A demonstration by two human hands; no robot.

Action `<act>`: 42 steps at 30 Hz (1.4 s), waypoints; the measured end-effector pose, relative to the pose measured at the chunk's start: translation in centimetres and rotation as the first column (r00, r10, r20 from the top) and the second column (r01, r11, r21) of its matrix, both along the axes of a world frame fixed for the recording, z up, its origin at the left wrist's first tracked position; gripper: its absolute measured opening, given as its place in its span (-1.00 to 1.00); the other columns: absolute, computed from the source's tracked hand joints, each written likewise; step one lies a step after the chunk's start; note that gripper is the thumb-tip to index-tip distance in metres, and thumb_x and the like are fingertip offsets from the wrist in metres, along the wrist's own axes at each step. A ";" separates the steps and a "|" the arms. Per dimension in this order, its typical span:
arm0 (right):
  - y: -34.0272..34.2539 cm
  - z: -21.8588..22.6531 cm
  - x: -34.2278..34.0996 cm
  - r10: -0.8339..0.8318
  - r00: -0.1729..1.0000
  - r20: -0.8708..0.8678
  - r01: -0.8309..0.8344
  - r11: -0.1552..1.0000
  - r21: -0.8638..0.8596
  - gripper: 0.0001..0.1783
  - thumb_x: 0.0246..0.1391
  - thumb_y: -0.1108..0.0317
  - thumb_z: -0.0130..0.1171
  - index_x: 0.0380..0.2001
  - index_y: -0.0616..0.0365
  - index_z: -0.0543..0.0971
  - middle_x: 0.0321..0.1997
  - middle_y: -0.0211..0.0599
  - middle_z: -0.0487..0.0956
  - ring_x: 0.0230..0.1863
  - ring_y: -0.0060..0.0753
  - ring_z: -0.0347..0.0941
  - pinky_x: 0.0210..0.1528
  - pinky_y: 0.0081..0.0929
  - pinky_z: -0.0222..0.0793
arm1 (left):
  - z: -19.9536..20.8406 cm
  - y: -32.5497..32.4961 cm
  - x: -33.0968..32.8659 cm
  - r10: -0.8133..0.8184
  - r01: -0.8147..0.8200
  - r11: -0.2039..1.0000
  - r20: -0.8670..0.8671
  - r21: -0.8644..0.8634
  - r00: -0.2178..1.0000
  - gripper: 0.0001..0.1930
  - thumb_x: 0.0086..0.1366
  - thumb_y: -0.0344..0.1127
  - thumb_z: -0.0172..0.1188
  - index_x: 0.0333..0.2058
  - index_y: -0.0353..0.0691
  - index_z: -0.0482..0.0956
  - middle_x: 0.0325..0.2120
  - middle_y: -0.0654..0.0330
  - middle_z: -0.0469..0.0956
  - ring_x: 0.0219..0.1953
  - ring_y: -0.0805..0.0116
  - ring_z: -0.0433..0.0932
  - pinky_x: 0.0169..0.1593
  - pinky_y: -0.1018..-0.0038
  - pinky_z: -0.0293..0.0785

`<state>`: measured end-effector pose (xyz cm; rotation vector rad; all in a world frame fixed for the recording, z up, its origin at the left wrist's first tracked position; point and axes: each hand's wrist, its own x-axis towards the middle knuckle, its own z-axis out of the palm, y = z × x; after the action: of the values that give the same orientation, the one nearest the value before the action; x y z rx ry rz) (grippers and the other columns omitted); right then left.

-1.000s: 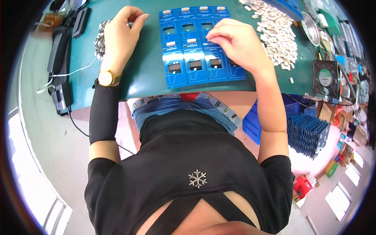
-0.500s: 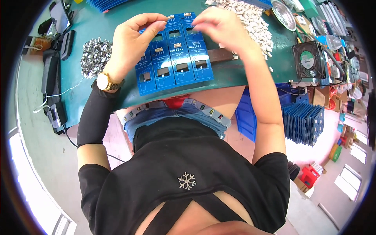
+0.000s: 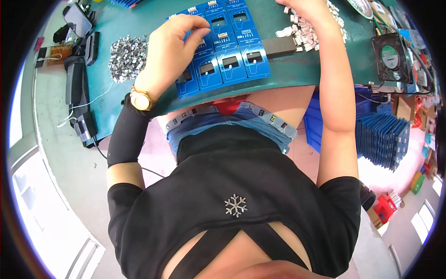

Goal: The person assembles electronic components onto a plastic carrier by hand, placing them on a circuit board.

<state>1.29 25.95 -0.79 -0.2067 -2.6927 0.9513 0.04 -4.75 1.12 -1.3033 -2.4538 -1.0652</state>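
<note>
Red box holds white pieces; left fingers curl over blue circuit panel.

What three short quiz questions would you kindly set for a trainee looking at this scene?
1. True or false: the fan is to the right of the blue panel.
2. Fill in: the pile nearest the right hand is ____ in colour.
3. Which hand is over the blue panel?
A) right hand
B) left hand
C) neither

Key: 1. True. 2. White. 3. B.
</note>
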 end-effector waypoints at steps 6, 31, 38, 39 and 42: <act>-2.4 0.8 1.4 -0.075 0.997 0.018 0.073 0.995 0.061 -0.87 -0.15 0.50 0.27 -0.44 0.26 0.66 -0.49 -0.11 0.63 -0.45 -0.34 0.58 -0.38 -0.43 0.43 | -0.1 -0.2 0.4 -0.007 0.005 0.991 -0.008 -0.136 1.000 -0.91 0.17 -0.32 0.26 -0.36 -0.16 0.63 -0.33 0.22 0.62 -0.15 0.18 0.57 0.02 0.25 0.39; -4.7 3.1 3.8 0.235 0.871 -0.432 -0.218 0.972 0.089 -0.87 -0.10 0.58 0.23 -0.38 0.30 0.63 -0.40 -0.17 0.60 -0.40 -0.26 0.53 -0.34 -0.48 0.41 | -1.4 0.4 0.2 0.060 -0.074 0.950 -0.052 -0.303 0.997 -0.86 0.21 -0.21 0.24 -0.37 -0.12 0.64 0.02 0.23 0.48 0.23 0.07 0.21 0.13 -0.43 -0.10; -5.6 4.2 4.7 0.195 0.929 -0.315 -0.226 0.972 -0.067 -0.88 -0.08 0.58 0.20 -0.39 0.30 0.62 -0.43 -0.17 0.58 -0.36 -0.27 0.52 -0.30 -0.48 0.40 | -1.2 0.7 0.6 0.075 -0.075 0.946 -0.011 -0.317 0.997 -0.84 0.22 -0.20 0.22 -0.38 -0.14 0.65 0.01 0.20 0.47 0.22 0.07 0.22 0.15 -0.45 -0.15; -6.0 4.3 4.9 0.196 0.929 -0.315 -0.227 0.971 -0.068 -0.88 -0.08 0.58 0.20 -0.39 0.30 0.62 -0.43 -0.17 0.58 -0.36 -0.27 0.52 -0.30 -0.48 0.40 | -1.2 0.7 0.6 0.076 -0.076 0.945 -0.011 -0.317 0.997 -0.84 0.22 -0.20 0.22 -0.38 -0.14 0.65 0.01 0.20 0.47 0.22 0.07 0.22 0.15 -0.45 -0.15; -7.1 4.4 5.7 0.150 0.949 -0.278 -0.222 0.943 -0.250 -0.90 -0.06 0.59 0.19 -0.40 0.29 0.63 -0.45 -0.21 0.57 -0.38 -0.34 0.50 -0.32 -0.52 0.38 | -1.2 0.6 0.6 0.077 -0.075 0.944 -0.007 -0.322 0.997 -0.83 0.23 -0.20 0.22 -0.37 -0.15 0.66 0.01 0.18 0.47 0.22 0.07 0.23 0.15 -0.46 -0.16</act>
<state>6.99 18.88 3.61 0.1157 -2.3660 1.3164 0.60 -4.12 -0.12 -1.2743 -2.7428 -0.6682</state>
